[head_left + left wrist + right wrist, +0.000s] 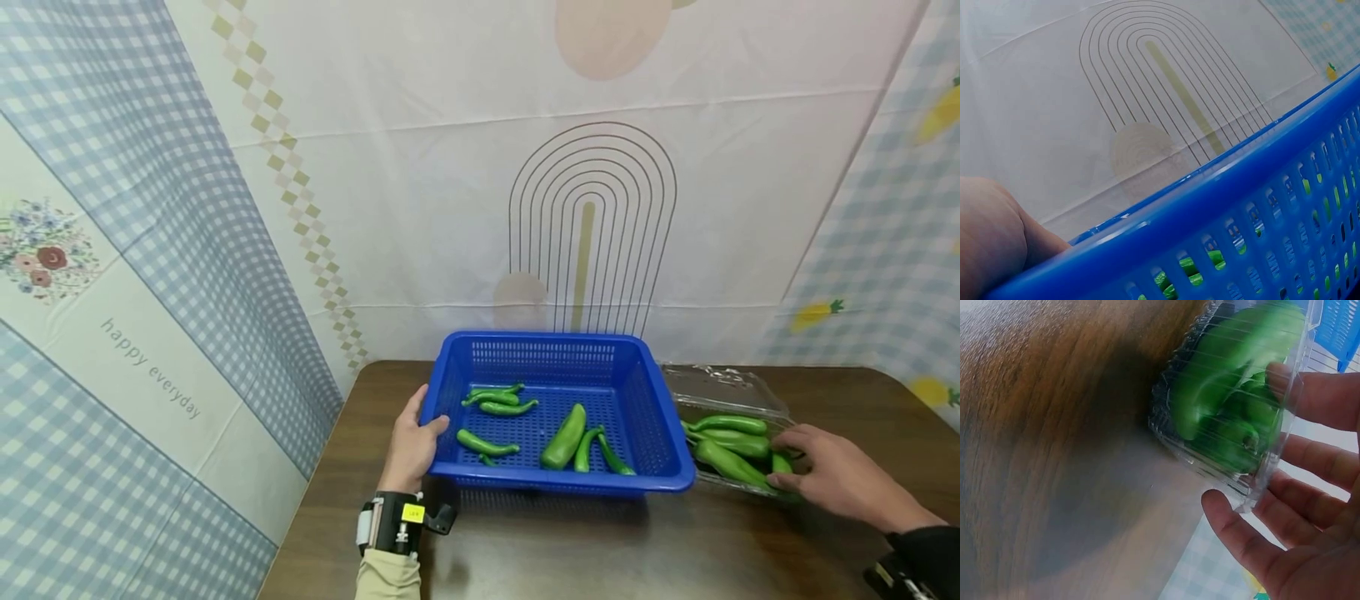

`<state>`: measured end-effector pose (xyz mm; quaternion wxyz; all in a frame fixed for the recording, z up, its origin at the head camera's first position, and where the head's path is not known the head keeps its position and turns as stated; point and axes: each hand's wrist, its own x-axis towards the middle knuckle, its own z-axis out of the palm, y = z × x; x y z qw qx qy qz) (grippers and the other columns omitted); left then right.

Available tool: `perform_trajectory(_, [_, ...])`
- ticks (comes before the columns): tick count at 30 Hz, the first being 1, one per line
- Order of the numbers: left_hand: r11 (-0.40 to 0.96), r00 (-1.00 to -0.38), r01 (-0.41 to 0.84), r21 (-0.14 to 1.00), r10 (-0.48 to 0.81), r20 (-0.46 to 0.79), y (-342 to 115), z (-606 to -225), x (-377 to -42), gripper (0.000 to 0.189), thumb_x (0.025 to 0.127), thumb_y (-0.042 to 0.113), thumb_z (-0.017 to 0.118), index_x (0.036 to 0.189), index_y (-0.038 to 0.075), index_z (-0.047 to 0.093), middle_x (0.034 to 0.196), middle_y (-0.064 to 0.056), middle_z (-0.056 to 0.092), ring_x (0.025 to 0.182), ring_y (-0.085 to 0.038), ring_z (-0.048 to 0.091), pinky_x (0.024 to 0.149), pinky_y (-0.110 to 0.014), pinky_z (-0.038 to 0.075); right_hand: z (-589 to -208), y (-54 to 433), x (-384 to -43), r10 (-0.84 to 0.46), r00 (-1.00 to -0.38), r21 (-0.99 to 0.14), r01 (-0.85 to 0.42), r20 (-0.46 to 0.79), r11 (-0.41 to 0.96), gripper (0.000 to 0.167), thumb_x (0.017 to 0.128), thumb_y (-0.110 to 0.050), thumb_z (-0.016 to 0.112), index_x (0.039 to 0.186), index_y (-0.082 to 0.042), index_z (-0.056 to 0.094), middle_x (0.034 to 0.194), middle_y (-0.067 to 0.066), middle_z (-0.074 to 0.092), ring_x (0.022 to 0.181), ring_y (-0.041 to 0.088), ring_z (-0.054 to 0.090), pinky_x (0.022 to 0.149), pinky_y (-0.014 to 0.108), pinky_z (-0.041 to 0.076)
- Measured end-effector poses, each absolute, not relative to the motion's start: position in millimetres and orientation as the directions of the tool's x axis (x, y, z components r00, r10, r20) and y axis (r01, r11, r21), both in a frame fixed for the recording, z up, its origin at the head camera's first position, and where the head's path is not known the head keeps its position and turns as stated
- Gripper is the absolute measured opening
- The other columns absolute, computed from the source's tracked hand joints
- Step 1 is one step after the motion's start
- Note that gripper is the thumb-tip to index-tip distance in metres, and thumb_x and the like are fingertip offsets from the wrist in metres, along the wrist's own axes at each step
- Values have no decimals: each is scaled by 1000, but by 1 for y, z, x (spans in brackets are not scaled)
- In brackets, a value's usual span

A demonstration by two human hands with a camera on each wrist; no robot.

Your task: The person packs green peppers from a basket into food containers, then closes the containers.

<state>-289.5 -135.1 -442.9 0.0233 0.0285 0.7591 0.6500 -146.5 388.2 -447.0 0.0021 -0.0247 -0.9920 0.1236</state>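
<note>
My left hand (411,446) grips the left side of a blue plastic basket (551,480), thumb over its rim. In the left wrist view the basket wall (1241,194) slants across, beside part of that hand (991,234). Inside the basket lie several green peppers, among them a thick one (564,437) and slim curved ones (498,398). My right hand (840,471) is at the right end of a clear plastic box (1172,440) of green peppers (731,462). Its fingers (1241,537) are spread and fairly straight, with the thumb close against a pepper (1229,369).
The box's clear lid (720,387) lies folded back towards the wall. Basket and box stand side by side on a brown wooden table (555,550). Behind is a patterned cloth (420,208), with checked cloth (172,125) on the left.
</note>
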Motion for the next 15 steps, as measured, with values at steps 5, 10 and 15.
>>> perform_trajectory(5, [151, -997, 15, 988, 73, 4, -135, -443, -289, 67, 102, 5, 55, 164, 8, 29, 163, -27, 39, 148, -46, 43, 120, -64, 35, -446, 388, -145, 54, -999, -246, 54, -8, 968, 54, 83, -33, 85, 118, 4, 69, 131, 40, 56, 108, 54, 61, 82, 59, 52])
perform_trajectory(10, [156, -998, 14, 988, 68, 3, -134, -443, -289, 67, 103, 6, 55, 164, 8, 29, 164, -27, 39, 147, -46, 43, 120, -65, 35, -445, 388, -146, 44, -999, -247, 43, -2, 968, 54, 83, -33, 85, 117, 5, 69, 128, 38, 58, 106, 51, 63, 81, 57, 53])
perform_trajectory(15, [164, -998, 14, 986, 66, 3, -134, -444, -290, 67, 103, 6, 54, 164, 8, 29, 164, -26, 39, 148, -47, 43, 120, -65, 34, -446, 390, -146, 40, -999, -243, 38, 1, 969, 53, 82, -33, 85, 117, 4, 69, 127, 37, 59, 104, 49, 64, 80, 56, 53])
